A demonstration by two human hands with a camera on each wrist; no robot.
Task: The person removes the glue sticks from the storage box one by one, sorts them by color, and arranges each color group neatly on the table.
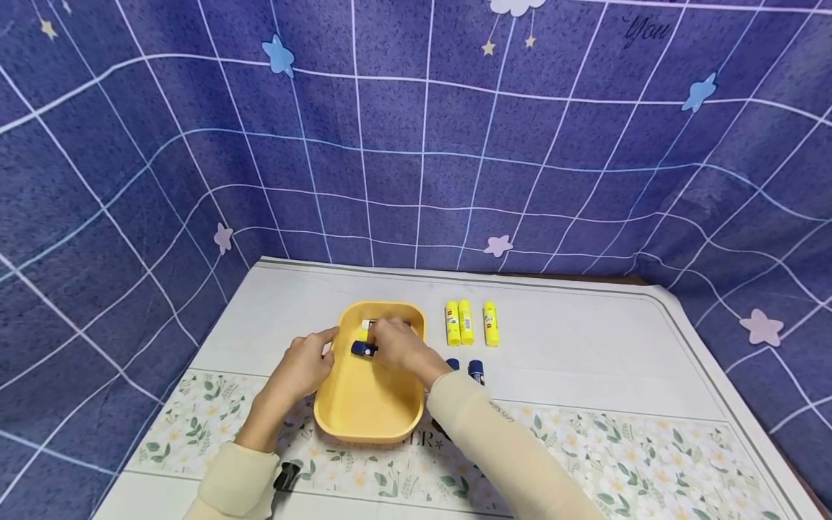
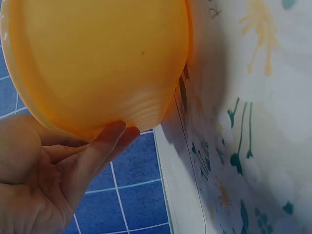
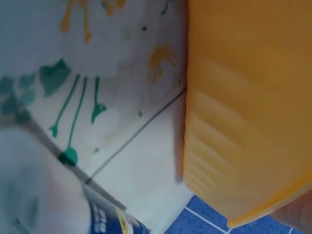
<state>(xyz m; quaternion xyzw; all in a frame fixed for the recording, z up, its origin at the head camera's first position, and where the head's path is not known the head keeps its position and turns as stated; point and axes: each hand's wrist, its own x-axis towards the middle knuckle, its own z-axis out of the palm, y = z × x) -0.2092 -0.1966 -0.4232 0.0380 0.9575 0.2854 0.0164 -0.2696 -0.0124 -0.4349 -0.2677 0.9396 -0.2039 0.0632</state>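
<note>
Okay, I judge it midway: five sticks (image 1: 490, 323) lie past the right edge of the tray (image 1: 370, 399), others (image 1: 362, 349) inside, the left hand (image 1: 305, 366) gripping its rim, the right hand's grasp (image 1: 398, 344) unclear.

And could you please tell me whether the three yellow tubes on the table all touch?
No, the head view shows a gap between the rightmost tube and the middle tube.

"You" (image 1: 647, 29) on blue curtain (image 1: 448, 130), letters "ER" (image 1: 426, 439) on floral tablecloth (image 1: 585, 347)
</note>
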